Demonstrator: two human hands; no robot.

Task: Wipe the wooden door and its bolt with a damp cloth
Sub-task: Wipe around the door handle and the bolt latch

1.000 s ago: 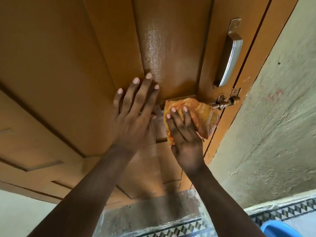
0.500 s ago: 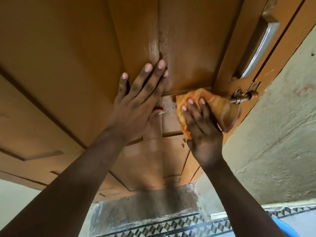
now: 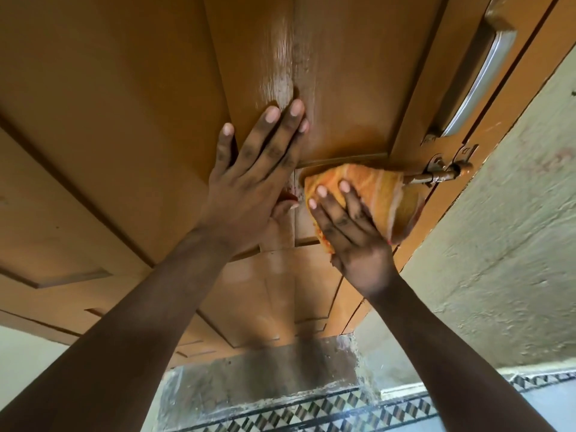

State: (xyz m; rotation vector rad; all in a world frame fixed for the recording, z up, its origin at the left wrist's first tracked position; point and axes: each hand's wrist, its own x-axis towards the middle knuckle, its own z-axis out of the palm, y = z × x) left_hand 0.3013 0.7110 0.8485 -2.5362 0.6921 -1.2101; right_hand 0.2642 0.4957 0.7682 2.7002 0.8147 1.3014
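Under the right hand (image 3: 355,241) lies the cloth (image 3: 374,198), an orange, striped, bunched rag pressed to the door (image 3: 124,104); its fingers (image 3: 330,210) lie straight and close together on top, pressing, not curled round it. Just beyond the cloth's far edge the brown metal bolt (image 3: 439,176) sticks out toward the frame, its near end hidden by the fabric. Beside it, the left hand (image 3: 246,185) lies flat on the glossy brown panel, fingers (image 3: 265,135) straight and slightly spread, holding nothing. Above those fingertips the wood shines wet in streaks. A steel handle (image 3: 480,73) sits above the bolt
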